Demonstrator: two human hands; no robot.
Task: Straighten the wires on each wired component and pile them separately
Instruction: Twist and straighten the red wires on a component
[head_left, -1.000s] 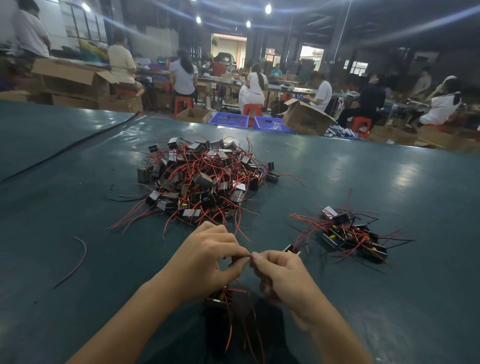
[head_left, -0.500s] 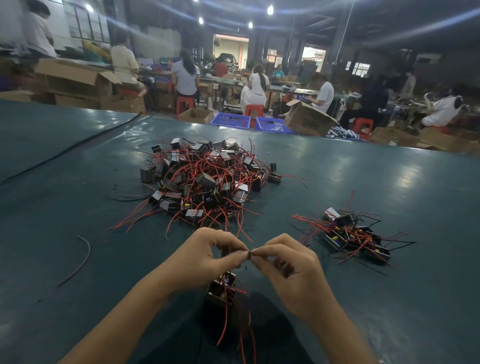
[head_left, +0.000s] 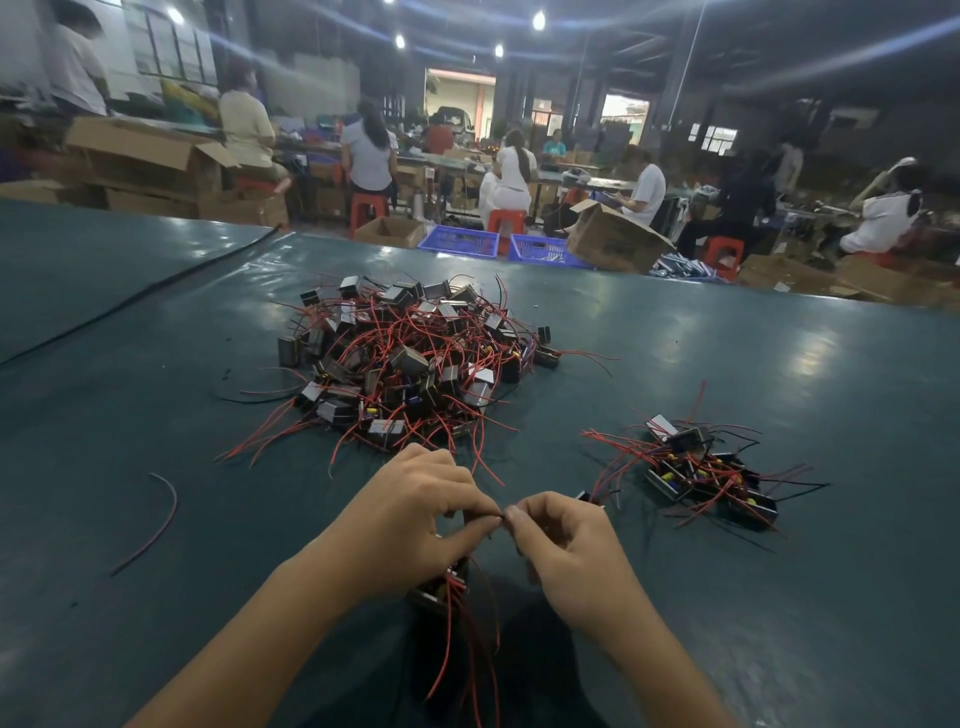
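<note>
A big tangled heap of small black box components with red wires (head_left: 410, 364) lies in the middle of the green table (head_left: 779, 364). A smaller pile of the same parts (head_left: 696, 473) lies to the right. Close to me, my left hand (head_left: 415, 525) and my right hand (head_left: 566, 551) meet fingertip to fingertip, pinching a thin dark wire (head_left: 496, 516) between them. One component (head_left: 441, 590) hangs under my left hand, its red wires trailing down toward me. Another small component (head_left: 589, 498) peeks out just behind my right hand.
A loose dark-red wire (head_left: 156, 519) curves on the table at the left. A black seam or cable (head_left: 130, 301) runs across the far left of the table. Beyond the far edge stand blue crates (head_left: 498, 247), cardboard boxes and seated people.
Both hands stay joined on the wire and have shifted slightly. The component under my left hand has swung into clearer view, with its red wires hanging lower.
</note>
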